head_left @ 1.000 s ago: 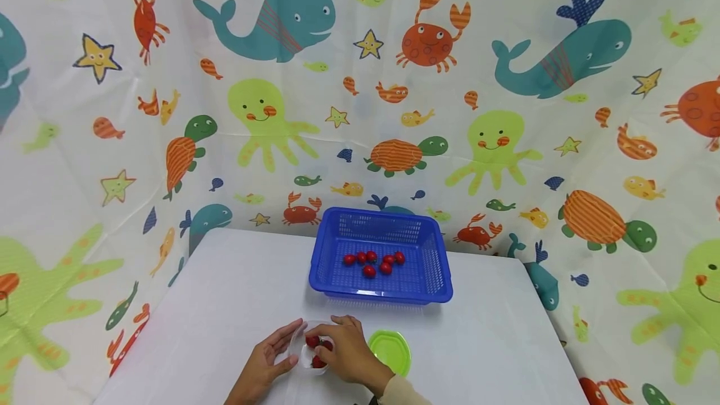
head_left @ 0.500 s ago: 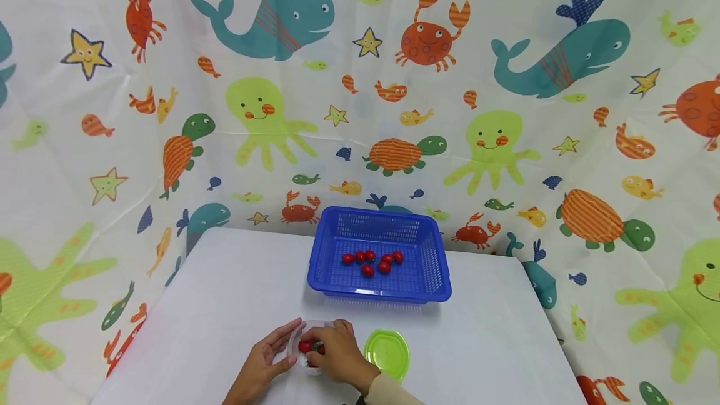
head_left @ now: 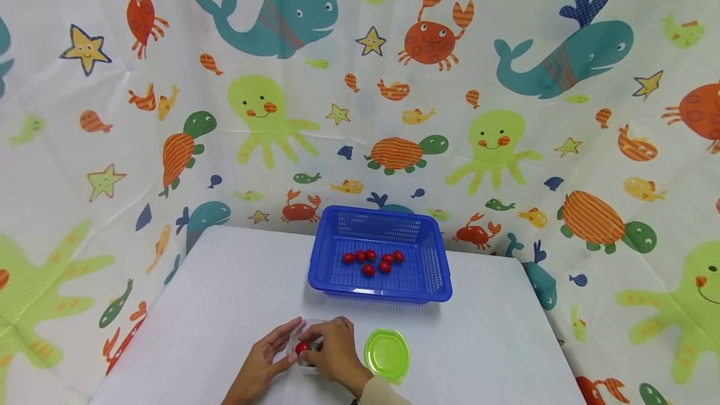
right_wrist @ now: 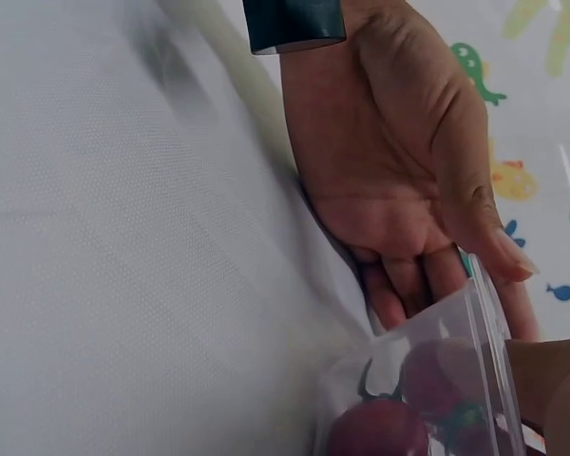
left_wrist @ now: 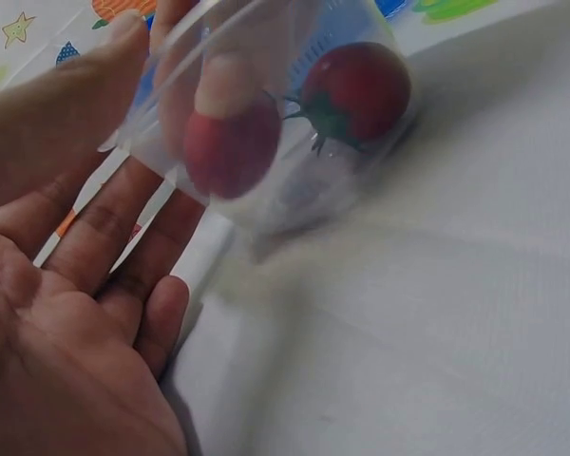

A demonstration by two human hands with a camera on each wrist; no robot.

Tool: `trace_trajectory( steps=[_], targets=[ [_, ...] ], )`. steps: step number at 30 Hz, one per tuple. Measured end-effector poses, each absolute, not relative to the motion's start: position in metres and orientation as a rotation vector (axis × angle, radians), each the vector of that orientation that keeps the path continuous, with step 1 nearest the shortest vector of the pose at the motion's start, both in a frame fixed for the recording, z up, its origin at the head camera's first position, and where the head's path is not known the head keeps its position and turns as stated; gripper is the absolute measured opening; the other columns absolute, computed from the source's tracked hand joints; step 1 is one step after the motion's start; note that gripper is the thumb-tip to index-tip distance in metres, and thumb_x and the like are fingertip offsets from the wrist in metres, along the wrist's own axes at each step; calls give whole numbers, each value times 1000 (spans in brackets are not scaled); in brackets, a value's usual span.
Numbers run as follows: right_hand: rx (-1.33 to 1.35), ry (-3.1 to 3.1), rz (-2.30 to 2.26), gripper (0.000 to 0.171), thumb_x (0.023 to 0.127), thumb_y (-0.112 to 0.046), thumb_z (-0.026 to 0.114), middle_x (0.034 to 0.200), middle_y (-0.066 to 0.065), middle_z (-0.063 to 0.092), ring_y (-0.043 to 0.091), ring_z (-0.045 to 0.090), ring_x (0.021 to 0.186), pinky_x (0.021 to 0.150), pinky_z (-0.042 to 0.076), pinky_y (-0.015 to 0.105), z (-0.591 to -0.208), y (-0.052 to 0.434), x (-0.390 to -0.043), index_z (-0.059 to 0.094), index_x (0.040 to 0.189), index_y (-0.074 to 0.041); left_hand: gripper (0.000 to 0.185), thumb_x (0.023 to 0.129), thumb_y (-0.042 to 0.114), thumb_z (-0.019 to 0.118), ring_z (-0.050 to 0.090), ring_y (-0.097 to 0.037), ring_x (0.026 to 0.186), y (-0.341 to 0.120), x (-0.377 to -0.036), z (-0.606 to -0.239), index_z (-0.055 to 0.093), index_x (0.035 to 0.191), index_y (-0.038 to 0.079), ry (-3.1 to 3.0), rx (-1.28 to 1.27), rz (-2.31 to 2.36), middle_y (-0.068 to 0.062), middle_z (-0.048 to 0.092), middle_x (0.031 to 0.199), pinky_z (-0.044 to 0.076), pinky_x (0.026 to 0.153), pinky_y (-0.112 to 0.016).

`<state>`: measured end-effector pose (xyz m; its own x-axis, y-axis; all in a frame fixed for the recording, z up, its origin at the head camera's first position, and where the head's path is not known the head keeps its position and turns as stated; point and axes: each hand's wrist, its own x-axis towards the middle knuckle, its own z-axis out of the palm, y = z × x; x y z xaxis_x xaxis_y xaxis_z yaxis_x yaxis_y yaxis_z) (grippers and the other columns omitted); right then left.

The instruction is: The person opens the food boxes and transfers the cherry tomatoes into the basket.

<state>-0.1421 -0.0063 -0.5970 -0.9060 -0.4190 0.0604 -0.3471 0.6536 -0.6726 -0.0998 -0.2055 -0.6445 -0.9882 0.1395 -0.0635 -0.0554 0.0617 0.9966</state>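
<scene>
Both hands sit at the clear cup, on the near edge of the white table [head_left: 225, 292]. Behind the cup, farther from the person, stands the blue basket [head_left: 320, 267] with six small red tomatoes [head_left: 368, 270] lying inside it. Just to the right of the cup lies the green lid [head_left: 387, 355], flat on the table. On the cup's left, the left hand [head_left: 264, 361] is held flat and loose, its fingers straight against the cup's side. On the cup's right, the right hand [head_left: 337, 355] reaches in, and its fingertips pinch a tomato [left_wrist: 230, 152]. Between the two hands, the clear cup [left_wrist: 294, 190] leans over. One more tomato [left_wrist: 356, 90] with a green stem rests inside the cup.
</scene>
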Motion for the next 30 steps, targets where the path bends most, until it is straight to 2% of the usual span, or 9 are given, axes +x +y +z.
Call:
trace_trajectory(
  steps=[3, 6, 11, 16, 20, 24, 27, 30],
  targets=[
    [-609, 2823, -1132, 22, 81, -26, 92, 96, -25, 78, 9, 61, 105, 109, 37, 52, -595, -5, -140, 84, 100, -33, 58, 101, 7, 71, 54, 11, 135, -205, -100, -644, 52, 155, 9, 2187, 103, 2063, -13, 56, 159, 43, 106, -11],
    [-575, 2847, -1185, 22, 81, -24, 92, 99, -24, 79, 20, 64, 119, 113, 35, 57, -593, -3, -139, 84, 100, -32, 57, 101, 7, 70, 53, 12, 135, -205, -99, -643, 52, 155, 7, 2195, 115, 2064, -16, 55, 160, 43, 106, -11],
    [-479, 2782, -1251, 20, 84, -25, 91, 99, -25, 77, 22, 61, 128, 120, 30, 61, -584, 1, -138, 84, 101, -33, 57, 102, 8, 70, 52, 14, 134, -205, -99, -641, 52, 155, 6, 2191, 105, 2061, -17, 53, 161, 43, 106, -10],
    [-406, 2729, -1304, 21, 86, -28, 91, 103, -25, 76, 22, 59, 131, 118, 33, 64, -575, 4, -138, 84, 104, -36, 56, 102, 7, 69, 53, 14, 134, -205, -99, -641, 51, 155, 6, 2189, 121, 2065, -17, 53, 161, 43, 106, -11],
    [-433, 2708, -1361, 23, 87, -29, 90, 106, -27, 75, 17, 59, 128, 115, 38, 59, -571, 8, -140, 83, 108, -37, 56, 102, 8, 70, 53, 14, 133, -204, -99, -641, 52, 155, 6, 2212, 105, 2052, -17, 53, 161, 44, 105, -11],
    [-517, 2703, -1413, 25, 88, -28, 89, 107, -28, 75, 8, 59, 114, 106, 45, 44, -571, 11, -142, 83, 111, -34, 56, 101, 9, 72, 53, 13, 133, -202, -99, -642, 54, 154, 7, 2231, 56, 2044, -15, 54, 161, 45, 104, -12],
    [-582, 2704, -1455, 26, 88, -25, 89, 107, -24, 77, 6, 62, 107, 99, 48, 34, -570, 14, -142, 83, 112, -31, 55, 100, 8, 72, 54, 11, 133, -202, -99, -642, 55, 153, 7, 2242, 47, 2048, -15, 55, 160, 46, 104, -13],
    [-643, 2703, -1501, 28, 88, -20, 88, 108, -19, 79, 6, 65, 105, 96, 53, 33, -568, 17, -143, 82, 113, -29, 56, 101, 8, 72, 53, 13, 132, -202, -99, -641, 55, 153, 8, 2232, 58, 2047, -15, 54, 161, 46, 104, -13]
  ],
)
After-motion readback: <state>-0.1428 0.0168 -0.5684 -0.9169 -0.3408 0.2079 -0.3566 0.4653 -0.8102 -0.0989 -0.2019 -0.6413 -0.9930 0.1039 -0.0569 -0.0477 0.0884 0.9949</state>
